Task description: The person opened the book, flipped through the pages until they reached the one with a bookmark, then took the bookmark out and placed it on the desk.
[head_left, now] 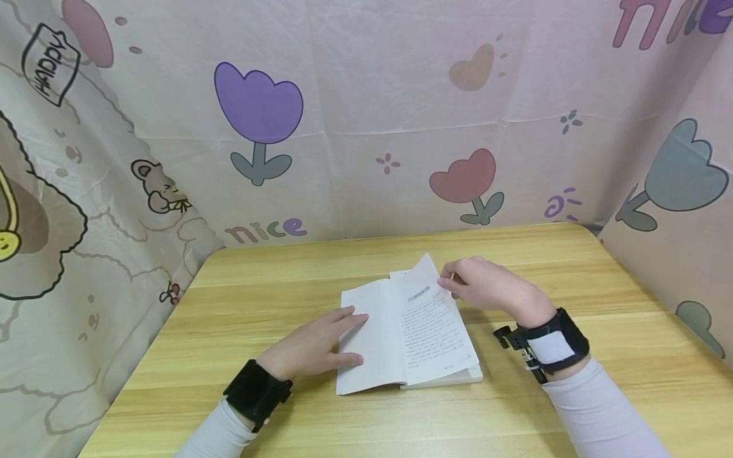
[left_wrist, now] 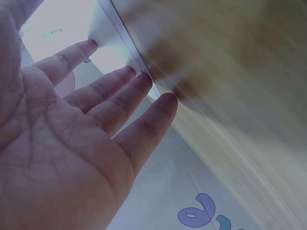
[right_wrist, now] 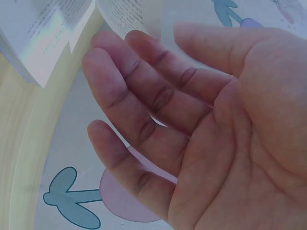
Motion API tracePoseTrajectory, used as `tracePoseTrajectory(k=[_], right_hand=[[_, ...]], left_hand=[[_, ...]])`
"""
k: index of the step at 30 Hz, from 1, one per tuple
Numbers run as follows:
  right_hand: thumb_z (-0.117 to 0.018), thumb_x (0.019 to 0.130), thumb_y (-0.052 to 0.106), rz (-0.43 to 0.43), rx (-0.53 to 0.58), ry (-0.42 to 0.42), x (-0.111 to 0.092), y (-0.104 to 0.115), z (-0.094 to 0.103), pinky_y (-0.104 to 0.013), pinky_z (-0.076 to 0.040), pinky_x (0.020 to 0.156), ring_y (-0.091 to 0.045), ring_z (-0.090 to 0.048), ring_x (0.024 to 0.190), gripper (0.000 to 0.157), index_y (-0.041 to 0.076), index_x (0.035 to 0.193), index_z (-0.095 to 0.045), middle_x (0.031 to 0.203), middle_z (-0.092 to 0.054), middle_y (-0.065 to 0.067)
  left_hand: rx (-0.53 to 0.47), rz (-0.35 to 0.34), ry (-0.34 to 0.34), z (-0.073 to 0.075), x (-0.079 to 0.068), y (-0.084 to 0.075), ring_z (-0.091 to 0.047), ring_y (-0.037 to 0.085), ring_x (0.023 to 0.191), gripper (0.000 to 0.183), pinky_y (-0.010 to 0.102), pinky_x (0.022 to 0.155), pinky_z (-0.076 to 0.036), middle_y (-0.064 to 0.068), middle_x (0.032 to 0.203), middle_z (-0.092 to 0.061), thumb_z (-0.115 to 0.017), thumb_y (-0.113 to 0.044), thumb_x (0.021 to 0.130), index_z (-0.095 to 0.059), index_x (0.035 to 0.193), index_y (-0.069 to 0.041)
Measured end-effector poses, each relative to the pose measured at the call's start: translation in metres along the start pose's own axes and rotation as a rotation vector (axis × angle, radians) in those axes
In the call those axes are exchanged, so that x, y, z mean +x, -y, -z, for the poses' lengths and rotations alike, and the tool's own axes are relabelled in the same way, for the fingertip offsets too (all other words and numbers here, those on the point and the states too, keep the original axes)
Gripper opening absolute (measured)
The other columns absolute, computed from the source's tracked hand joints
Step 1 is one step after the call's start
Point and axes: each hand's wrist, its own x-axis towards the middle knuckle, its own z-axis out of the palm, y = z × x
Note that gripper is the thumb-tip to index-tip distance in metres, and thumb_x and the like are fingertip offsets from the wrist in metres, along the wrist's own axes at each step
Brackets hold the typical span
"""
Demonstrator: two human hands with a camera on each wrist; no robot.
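An open book (head_left: 401,337) lies on the table, its left page (head_left: 372,343) blank and its right page (head_left: 435,331) printed with a short heading and lines of text. My left hand (head_left: 317,343) rests on the left page near its outer edge, fingers spread and fairly straight. In the left wrist view, the fingertips (left_wrist: 88,45) touch the book's pale paper. At the upper right edge, my right hand (head_left: 487,283) pinches the printed page, whose top corner is raised. Between thumb and index finger in the right wrist view, the lifted page (right_wrist: 129,14) curves; the other fingers are loosely bent.
The book sits on a light wood table (head_left: 275,273). A patterned cloth (head_left: 355,76) with tulips and lettering hangs behind the table and along both sides. Dark straps (head_left: 258,391) are on both wrists, and a small device (head_left: 523,350) is attached to the right one.
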Motion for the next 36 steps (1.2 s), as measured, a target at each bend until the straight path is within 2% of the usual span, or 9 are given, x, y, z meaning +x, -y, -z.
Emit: tracePoseTrajectory(k=[4, 7, 12, 17, 25, 36], right_hand=[[-0.050, 0.108, 0.005, 0.024, -0.004, -0.004, -0.0006, 0.0013, 0.0004, -0.026, -0.042, 0.061, -0.009, -0.051, 0.065, 0.019, 0.004, 0.106, -0.070, 0.079, -0.065, 0.000], [-0.054, 0.101, 0.000, 0.034, -0.010, -0.001, -0.0007, 0.0014, 0.0007, -0.025, -0.044, 0.063, -0.009, -0.053, 0.067, 0.020, 0.002, 0.113, -0.070, 0.082, -0.068, 0.000], [-0.064, 0.098, 0.000, 0.043, -0.007, 0.010, -0.0007, 0.0020, 0.0013, -0.025, -0.048, 0.066, -0.010, -0.057, 0.071, 0.018, 0.002, 0.115, -0.071, 0.086, -0.072, -0.001], [-0.065, 0.096, -0.002, 0.046, -0.001, 0.017, -0.0005, 0.0033, 0.0009, -0.025, -0.046, 0.064, -0.011, -0.056, 0.070, 0.022, 0.000, 0.117, -0.070, 0.084, -0.069, -0.001], [-0.071, 0.098, 0.002, 0.046, -0.002, 0.037, -0.0003, 0.0070, -0.0004, -0.027, -0.055, 0.070, -0.012, -0.062, 0.076, 0.023, 0.001, 0.121, -0.070, 0.087, -0.072, -0.002], [-0.071, 0.097, 0.002, 0.069, -0.005, 0.039, 0.0008, 0.0085, -0.0053, -0.027, -0.054, 0.071, -0.012, -0.061, 0.076, 0.023, 0.002, 0.119, -0.070, 0.086, -0.070, -0.002]], left_hand=[[0.001, -0.003, -0.001, 0.0004, -0.0004, -0.0004, -0.044, 0.041, 0.156, 0.076, 0.061, 0.125, -0.042, 0.019, 0.171, -0.040, -0.073, -0.052, 0.100, -0.047, 0.164, -0.020], [-0.001, -0.002, -0.001, 0.0008, -0.0007, -0.0009, -0.043, 0.041, 0.157, 0.076, 0.062, 0.125, -0.042, 0.019, 0.172, -0.040, -0.073, -0.052, 0.100, -0.047, 0.164, -0.020], [0.001, -0.003, -0.001, 0.0007, -0.0007, -0.0007, -0.042, 0.041, 0.157, 0.075, 0.062, 0.125, -0.041, 0.019, 0.172, -0.039, -0.073, -0.050, 0.100, -0.046, 0.164, -0.020], [0.006, -0.009, -0.002, 0.0005, -0.0008, 0.0001, -0.043, 0.041, 0.157, 0.075, 0.062, 0.125, -0.041, 0.019, 0.172, -0.039, -0.074, -0.049, 0.100, -0.047, 0.164, -0.020], [-0.004, 0.001, -0.006, 0.0015, -0.0008, -0.0004, -0.044, 0.039, 0.156, 0.072, 0.059, 0.126, -0.042, 0.018, 0.170, -0.042, -0.077, -0.042, 0.099, -0.050, 0.160, -0.014], [0.005, 0.000, -0.003, 0.0028, -0.0004, 0.0022, -0.045, 0.038, 0.155, 0.071, 0.057, 0.126, -0.042, 0.019, 0.169, -0.044, -0.082, -0.035, 0.096, -0.053, 0.156, -0.010]])
